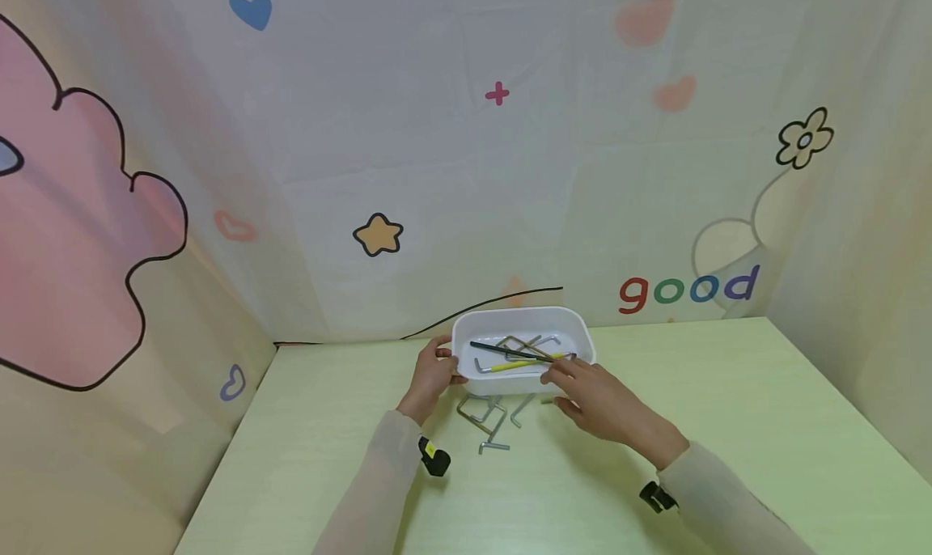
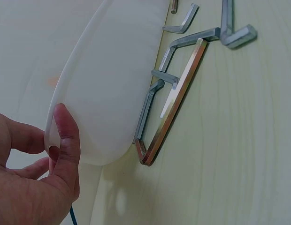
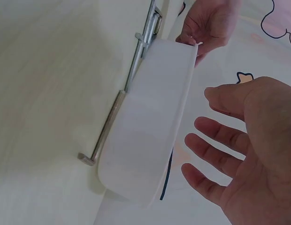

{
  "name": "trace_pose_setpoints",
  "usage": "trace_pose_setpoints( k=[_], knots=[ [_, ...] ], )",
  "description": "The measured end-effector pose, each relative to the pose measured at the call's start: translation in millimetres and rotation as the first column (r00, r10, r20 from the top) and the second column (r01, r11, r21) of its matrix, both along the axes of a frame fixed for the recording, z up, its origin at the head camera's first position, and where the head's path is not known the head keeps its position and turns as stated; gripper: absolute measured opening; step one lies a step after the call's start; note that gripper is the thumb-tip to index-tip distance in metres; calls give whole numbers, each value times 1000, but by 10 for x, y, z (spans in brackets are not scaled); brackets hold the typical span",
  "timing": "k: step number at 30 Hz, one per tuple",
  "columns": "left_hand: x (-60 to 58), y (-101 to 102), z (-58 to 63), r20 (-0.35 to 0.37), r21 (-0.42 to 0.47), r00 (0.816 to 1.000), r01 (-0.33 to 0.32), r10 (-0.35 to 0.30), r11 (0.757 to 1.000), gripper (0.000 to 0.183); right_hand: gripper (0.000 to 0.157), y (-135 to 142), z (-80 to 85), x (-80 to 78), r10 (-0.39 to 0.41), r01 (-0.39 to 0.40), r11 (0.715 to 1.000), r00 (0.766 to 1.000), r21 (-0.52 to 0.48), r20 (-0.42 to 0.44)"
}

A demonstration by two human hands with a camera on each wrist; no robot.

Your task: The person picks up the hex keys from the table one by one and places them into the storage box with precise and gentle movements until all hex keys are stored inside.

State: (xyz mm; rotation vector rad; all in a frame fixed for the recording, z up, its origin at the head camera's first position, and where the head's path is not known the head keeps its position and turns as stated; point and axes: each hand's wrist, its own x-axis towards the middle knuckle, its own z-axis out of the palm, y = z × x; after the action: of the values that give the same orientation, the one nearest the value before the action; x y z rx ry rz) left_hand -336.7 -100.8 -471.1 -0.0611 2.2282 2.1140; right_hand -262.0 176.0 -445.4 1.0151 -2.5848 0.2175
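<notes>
- Two pale sleeves (image 1: 367,490) are reaching forward, each leading up to its hand; dark devices (image 1: 435,459) are sitting at both wrists.
- The left hand (image 1: 431,377) is gripping the white container (image 1: 524,385) by its end rim, thumb on one side and fingers on the other.
- The white container is resting on the table (image 1: 728,401), stretching rightward from the left hand to the right hand.
- The right hand (image 1: 593,397) is hovering over the container's near right corner, its fingers loosely bent, spread apart and holding nothing; whether a fingertip is touching the rim, one cannot tell.
- Inside the container, left of the right fingertips, a dark rod (image 1: 502,349) and a yellow L-shaped key (image 1: 513,366) are lying over bent metal pieces (image 1: 557,341).
- On the table between the hands, a brass-coloured bent key (image 2: 171,112) and several silver keys (image 2: 240,37) are lying close against the container's near wall, some overlapping.
- One more L-shaped key (image 3: 106,129) is lying below the right hand, beside the container.
- Beyond both hands, a printed backdrop (image 1: 437,134) is hanging, the word "good" (image 1: 688,288) showing past the right hand.
</notes>
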Motion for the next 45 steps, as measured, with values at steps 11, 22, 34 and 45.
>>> trace_pose_setpoints(
  k=[11, 22, 34, 45],
  knots=[
    [-80, 25, -121, -4, -15, 999, -42, 42, 999, 50, 35, 92, -138, 71, -21, 18, 999, 995, 30, 96],
    [-50, 15, -91, -9, -7, 999, -37, 37, 999, 50, 41, 175, -268, 56, -68, 58, 997, 976, 53, 209],
    [-80, 2, -154, -13, -6, 999, -33, 32, 999, 49, 43, 180, -405, -6, -115, 97, 992, 948, 78, 295],
    [-68, -2, -119, 9, -3, 1000, -16, 16, 1000, 49, 28, 195, -435, -46, -125, 104, 989, 966, 104, 228]
  ],
)
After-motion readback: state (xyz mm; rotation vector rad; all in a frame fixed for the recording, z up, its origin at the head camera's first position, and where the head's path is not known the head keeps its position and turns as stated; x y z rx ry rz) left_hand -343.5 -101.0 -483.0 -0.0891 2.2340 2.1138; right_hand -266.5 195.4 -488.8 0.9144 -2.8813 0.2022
